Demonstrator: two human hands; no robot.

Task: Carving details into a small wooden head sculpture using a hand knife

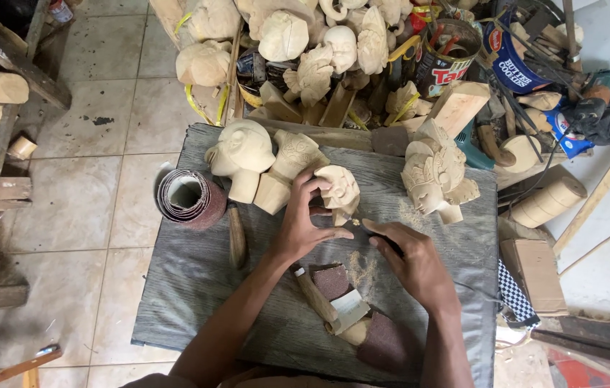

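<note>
My left hand [303, 224] grips a small pale carved wooden head [339, 188] and steadies it on the grey work board [197, 280]. My right hand [414, 263] holds a dark-handled carving knife [373, 231], its tip against the underside of the small head. Wood shavings [362, 264] lie under the hands. Just behind my left hand stand a smooth bald wooden head [241, 152] and an ornate carved bust [292, 159]. A larger carved head with a crown [435, 171] stands to the right.
A roll of sandpaper [188, 197] and a wooden-handled tool [236, 236] lie at the left of the board. Sandpaper pieces [332, 280] and another wooden-handled tool [315, 296] lie near me. A heap of carved heads [297, 36], tins and wood blocks crowds the far side. Tiled floor lies to the left.
</note>
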